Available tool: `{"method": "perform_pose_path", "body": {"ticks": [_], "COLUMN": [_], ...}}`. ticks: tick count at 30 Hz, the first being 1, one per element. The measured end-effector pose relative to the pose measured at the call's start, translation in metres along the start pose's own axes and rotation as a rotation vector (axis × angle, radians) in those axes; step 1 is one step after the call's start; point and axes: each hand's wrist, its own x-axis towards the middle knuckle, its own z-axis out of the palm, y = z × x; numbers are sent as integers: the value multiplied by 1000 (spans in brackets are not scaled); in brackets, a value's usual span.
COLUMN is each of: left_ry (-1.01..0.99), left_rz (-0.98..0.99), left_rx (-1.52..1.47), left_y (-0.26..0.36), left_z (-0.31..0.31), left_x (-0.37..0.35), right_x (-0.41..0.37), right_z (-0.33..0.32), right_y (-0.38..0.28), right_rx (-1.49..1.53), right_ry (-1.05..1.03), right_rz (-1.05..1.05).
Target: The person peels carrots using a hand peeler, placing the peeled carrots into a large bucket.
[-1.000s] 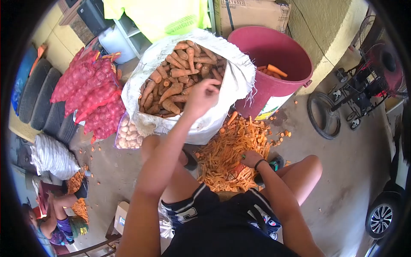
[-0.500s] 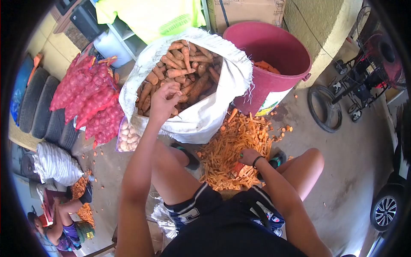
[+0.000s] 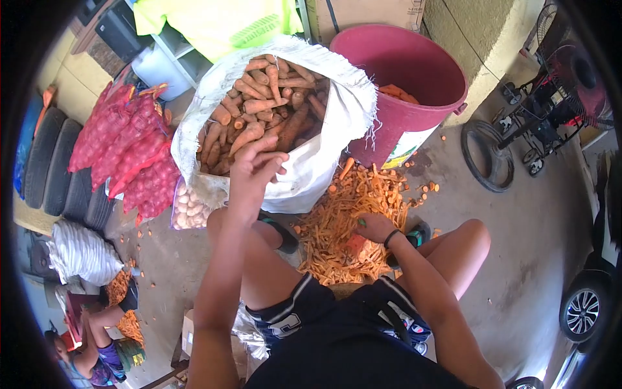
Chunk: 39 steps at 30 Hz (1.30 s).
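Observation:
My left hand (image 3: 254, 170) is at the near rim of a white woven sack (image 3: 304, 175), with its fingers bent around what looks like a carrot (image 3: 260, 144); the fingers partly hide it. Unpeeled carrots (image 3: 259, 97) fill the sack. Low over a heap of orange peelings (image 3: 324, 243), my right hand (image 3: 376, 228) is closed on a small tool with a green part, probably a peeler (image 3: 361, 222); most of it is hidden. A reddish object (image 3: 355, 245) lies below that hand among the peelings.
A dark red bin (image 3: 414, 123) with peeled carrots (image 3: 396, 93) inside stands behind the heap. Red net bags (image 3: 129, 142) and a bag of pale bulbs (image 3: 189, 206) are left. A person (image 3: 97, 337) sits lower left. A wheeled frame (image 3: 518, 136) stands right.
My left hand has drawn back from the carrots toward the sack's near rim. My right hand has risen slightly over the peelings. The whole view has shifted a little.

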Motion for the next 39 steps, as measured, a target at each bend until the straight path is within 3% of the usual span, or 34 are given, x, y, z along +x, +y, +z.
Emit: {"method": "perform_pose_path", "body": {"ticks": [3,8,12,14,15,18,31,35,39], "left_ry": [-69,-163,-211,-224,-225,-132,-190,-145,-238], "left_rz": [-76,-108,-79,-39,-47,-41,-34,16,162], "left_rx": [-223,-184,-146,-146,-206,-180,-40,-38,169], "left_y": [23,58,79,84,85,94,118,116,119], "left_z": [22,43,54,57,57,64,64,62,55], "left_x": [-41,-89,-114,-122,-125,-134,-147,-155,-147], "right_x": [-20,-59,-112,-128,-135,-136,-157,-163,-168], "right_z": [-53,-85,-120,-118,-120,-118,-121,-127,-130], "right_y": [-51,-94,-150,-164,-167,-178,-193,-196,-199], "right_rx": [324,869,1193,1205,1211,1129,1026,984,988], "right_ry": [62,224,185,205,165,314,358,356,352], "right_rz": [-103,-317,-462,-568,-510,-652,-658,-673,-675]}}
